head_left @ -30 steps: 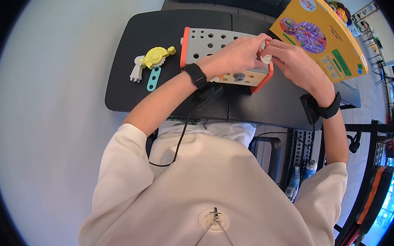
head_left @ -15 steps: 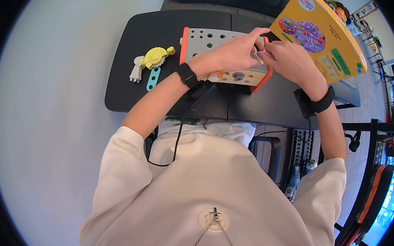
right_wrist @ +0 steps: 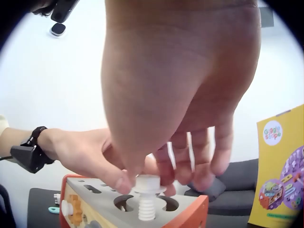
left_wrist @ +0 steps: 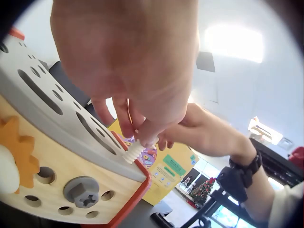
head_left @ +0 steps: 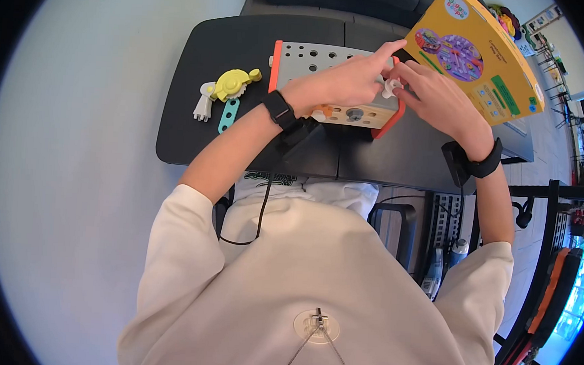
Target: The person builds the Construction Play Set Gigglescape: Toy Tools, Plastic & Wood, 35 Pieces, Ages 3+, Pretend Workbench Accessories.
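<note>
A white threaded screw [head_left: 391,88] [left_wrist: 134,153] [right_wrist: 147,204] stands over the right end of the grey perforated top [head_left: 296,65] of a toy workbench, by a large cutout. My right hand [head_left: 440,104] [right_wrist: 180,71] pinches its head between thumb and fingers. Beside the head is the thumb of my left hand [head_left: 345,80] [left_wrist: 128,57], its index finger stretched out towards the yellow box; whether the thumb touches the screw is unclear. On the wooden front sit a grey bolt [head_left: 354,114] [left_wrist: 81,192] and an orange gear [left_wrist: 19,152] [right_wrist: 74,209].
Left of the workbench, on the black table [head_left: 182,122], lie a yellow toy piece [head_left: 231,84], a white piece [head_left: 204,103] and a teal strip with holes [head_left: 228,116]. The large yellow box [head_left: 489,67] [right_wrist: 280,175] stands at the right. A grey sofa [right_wrist: 232,190] is behind.
My left index finger has straightened away from the screw, and the left hand has shifted slightly left. My right hand moved left, then back right; the screw shows more clearly between the hands.
</note>
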Demonstrator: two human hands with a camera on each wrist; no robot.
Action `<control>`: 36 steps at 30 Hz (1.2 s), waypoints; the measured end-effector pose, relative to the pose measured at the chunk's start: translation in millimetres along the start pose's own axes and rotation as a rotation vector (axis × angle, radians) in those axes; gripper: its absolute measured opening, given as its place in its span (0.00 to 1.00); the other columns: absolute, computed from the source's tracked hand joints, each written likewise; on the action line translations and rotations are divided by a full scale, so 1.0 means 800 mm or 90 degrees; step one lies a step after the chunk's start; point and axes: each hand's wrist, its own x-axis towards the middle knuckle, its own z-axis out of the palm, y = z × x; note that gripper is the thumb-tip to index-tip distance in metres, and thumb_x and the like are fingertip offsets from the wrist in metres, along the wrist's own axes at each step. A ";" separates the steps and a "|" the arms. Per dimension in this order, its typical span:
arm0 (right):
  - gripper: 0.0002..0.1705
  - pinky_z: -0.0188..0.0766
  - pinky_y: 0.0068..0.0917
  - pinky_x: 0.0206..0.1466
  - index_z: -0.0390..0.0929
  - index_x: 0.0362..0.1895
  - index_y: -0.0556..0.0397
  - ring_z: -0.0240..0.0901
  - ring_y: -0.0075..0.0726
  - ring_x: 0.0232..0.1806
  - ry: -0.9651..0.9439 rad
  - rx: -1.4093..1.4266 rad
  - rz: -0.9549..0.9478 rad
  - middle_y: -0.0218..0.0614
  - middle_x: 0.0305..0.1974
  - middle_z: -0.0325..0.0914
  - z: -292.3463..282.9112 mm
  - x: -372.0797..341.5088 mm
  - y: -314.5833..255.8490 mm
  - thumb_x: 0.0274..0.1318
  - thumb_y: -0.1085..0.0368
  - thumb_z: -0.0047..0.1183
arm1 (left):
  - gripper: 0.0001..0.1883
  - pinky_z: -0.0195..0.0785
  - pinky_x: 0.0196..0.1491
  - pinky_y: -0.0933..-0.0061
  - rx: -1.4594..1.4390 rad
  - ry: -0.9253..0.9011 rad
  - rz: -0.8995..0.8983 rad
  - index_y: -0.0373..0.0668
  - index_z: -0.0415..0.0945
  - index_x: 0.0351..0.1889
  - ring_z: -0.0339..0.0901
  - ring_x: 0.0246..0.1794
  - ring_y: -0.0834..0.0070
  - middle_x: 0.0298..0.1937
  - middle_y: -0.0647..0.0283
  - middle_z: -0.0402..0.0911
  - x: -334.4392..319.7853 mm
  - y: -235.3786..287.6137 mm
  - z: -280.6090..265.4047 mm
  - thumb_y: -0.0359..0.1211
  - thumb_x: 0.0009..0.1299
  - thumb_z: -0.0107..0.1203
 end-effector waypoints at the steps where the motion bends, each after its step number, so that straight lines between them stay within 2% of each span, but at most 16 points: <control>1: 0.15 0.79 0.48 0.41 0.79 0.44 0.53 0.84 0.57 0.40 -0.010 0.030 0.004 0.45 0.37 0.84 0.002 -0.001 0.000 0.75 0.54 0.52 | 0.50 0.65 0.75 0.53 0.002 -0.010 0.004 0.43 0.45 0.87 0.78 0.68 0.51 0.59 0.49 0.85 0.002 0.001 -0.001 0.29 0.72 0.66; 3: 0.15 0.80 0.48 0.43 0.78 0.46 0.53 0.84 0.57 0.42 -0.018 0.059 0.009 0.46 0.40 0.85 0.009 0.000 0.001 0.75 0.54 0.52 | 0.51 0.65 0.75 0.53 0.008 -0.010 -0.010 0.44 0.45 0.87 0.77 0.68 0.50 0.62 0.50 0.83 0.002 0.006 0.004 0.32 0.71 0.68; 6: 0.15 0.80 0.48 0.38 0.81 0.44 0.52 0.84 0.57 0.34 -0.009 -0.025 0.037 0.44 0.32 0.84 0.031 0.009 0.007 0.74 0.54 0.53 | 0.54 0.65 0.74 0.53 0.088 0.021 -0.002 0.44 0.48 0.87 0.75 0.68 0.50 0.66 0.50 0.79 0.005 0.014 0.012 0.37 0.68 0.73; 8: 0.17 0.79 0.47 0.32 0.82 0.40 0.53 0.82 0.56 0.25 -0.124 -0.208 0.048 0.42 0.24 0.81 0.036 0.018 0.009 0.73 0.53 0.53 | 0.55 0.66 0.73 0.54 0.165 0.052 0.023 0.44 0.49 0.87 0.75 0.68 0.51 0.68 0.51 0.78 0.008 0.014 0.015 0.40 0.67 0.75; 10: 0.21 0.78 0.49 0.34 0.82 0.33 0.56 0.82 0.58 0.29 -0.156 -0.197 0.123 0.44 0.24 0.81 0.025 0.023 -0.008 0.74 0.53 0.54 | 0.55 0.66 0.72 0.53 0.278 0.084 0.042 0.45 0.51 0.86 0.73 0.67 0.52 0.69 0.50 0.76 0.011 0.010 0.014 0.42 0.66 0.76; 12: 0.26 0.76 0.51 0.37 0.82 0.26 0.58 0.82 0.60 0.32 -0.186 -0.186 0.201 0.47 0.24 0.81 0.020 0.022 -0.008 0.74 0.52 0.54 | 0.55 0.64 0.74 0.52 0.234 0.075 0.022 0.45 0.51 0.86 0.72 0.69 0.51 0.70 0.48 0.75 0.009 0.006 0.007 0.42 0.66 0.75; 15: 0.21 0.78 0.47 0.28 0.81 0.34 0.55 0.81 0.54 0.22 -0.115 -0.186 0.078 0.39 0.19 0.77 0.024 0.008 0.008 0.73 0.51 0.55 | 0.53 0.61 0.77 0.50 0.162 0.049 -0.012 0.45 0.51 0.86 0.68 0.74 0.49 0.74 0.47 0.72 0.002 -0.006 -0.007 0.42 0.68 0.74; 17: 0.21 0.79 0.46 0.29 0.82 0.32 0.54 0.82 0.53 0.23 0.140 -0.089 -0.068 0.38 0.19 0.78 0.019 0.006 -0.001 0.73 0.50 0.56 | 0.53 0.60 0.78 0.49 0.132 0.032 -0.023 0.46 0.50 0.87 0.66 0.77 0.47 0.76 0.46 0.71 -0.001 -0.016 -0.015 0.42 0.69 0.73; 21: 0.21 0.79 0.43 0.29 0.82 0.31 0.51 0.83 0.51 0.24 0.152 -0.067 -0.105 0.37 0.20 0.78 0.039 0.009 0.010 0.74 0.51 0.56 | 0.56 0.46 0.85 0.43 0.215 -0.027 -0.045 0.46 0.47 0.88 0.52 0.86 0.40 0.79 0.43 0.68 0.001 -0.012 -0.008 0.47 0.68 0.72; 25: 0.21 0.78 0.40 0.27 0.81 0.30 0.51 0.83 0.48 0.24 -0.042 -0.260 -0.011 0.37 0.18 0.76 0.044 0.017 0.008 0.74 0.51 0.55 | 0.59 0.33 0.87 0.36 0.301 -0.013 -0.091 0.47 0.45 0.88 0.44 0.89 0.38 0.79 0.41 0.68 0.003 0.013 0.004 0.56 0.67 0.71; 27: 0.21 0.77 0.39 0.26 0.81 0.30 0.51 0.83 0.47 0.23 -0.124 -0.343 0.002 0.37 0.18 0.76 0.032 0.025 -0.002 0.74 0.51 0.55 | 0.61 0.34 0.86 0.34 0.292 -0.021 -0.113 0.45 0.45 0.88 0.49 0.87 0.36 0.80 0.40 0.67 0.007 0.012 0.002 0.58 0.67 0.71; 29: 0.18 0.77 0.47 0.38 0.81 0.46 0.54 0.83 0.56 0.33 -0.296 -0.273 0.129 0.44 0.30 0.84 0.000 0.031 -0.023 0.75 0.51 0.55 | 0.62 0.35 0.86 0.32 0.287 -0.026 -0.140 0.43 0.45 0.88 0.53 0.85 0.35 0.80 0.39 0.67 0.008 0.006 -0.005 0.61 0.66 0.70; 30: 0.18 0.77 0.47 0.38 0.81 0.46 0.54 0.83 0.56 0.33 -0.294 -0.273 0.128 0.44 0.30 0.84 0.000 0.026 -0.022 0.75 0.51 0.55 | 0.61 0.35 0.86 0.32 0.258 -0.028 -0.130 0.43 0.45 0.88 0.57 0.84 0.38 0.79 0.39 0.68 0.007 0.000 -0.008 0.60 0.67 0.69; 32: 0.18 0.77 0.48 0.39 0.79 0.49 0.54 0.82 0.56 0.35 -0.082 -0.106 0.051 0.45 0.31 0.83 0.004 0.008 -0.009 0.75 0.52 0.54 | 0.60 0.35 0.86 0.33 0.229 -0.031 -0.120 0.44 0.45 0.88 0.61 0.82 0.41 0.78 0.39 0.69 0.007 -0.004 -0.017 0.59 0.67 0.69; 34: 0.18 0.77 0.48 0.41 0.77 0.51 0.54 0.82 0.57 0.36 -0.074 -0.068 0.030 0.46 0.32 0.83 0.011 0.005 0.001 0.75 0.52 0.54 | 0.57 0.37 0.85 0.33 0.203 -0.062 -0.122 0.45 0.46 0.88 0.65 0.81 0.46 0.77 0.39 0.70 0.008 -0.008 -0.025 0.56 0.69 0.67; 36: 0.18 0.76 0.48 0.42 0.76 0.53 0.54 0.82 0.57 0.37 -0.061 -0.033 0.011 0.46 0.33 0.83 0.012 0.004 0.006 0.75 0.52 0.54 | 0.58 0.35 0.86 0.35 0.201 -0.104 -0.118 0.47 0.44 0.88 0.61 0.83 0.43 0.80 0.40 0.67 0.015 -0.028 -0.035 0.56 0.69 0.68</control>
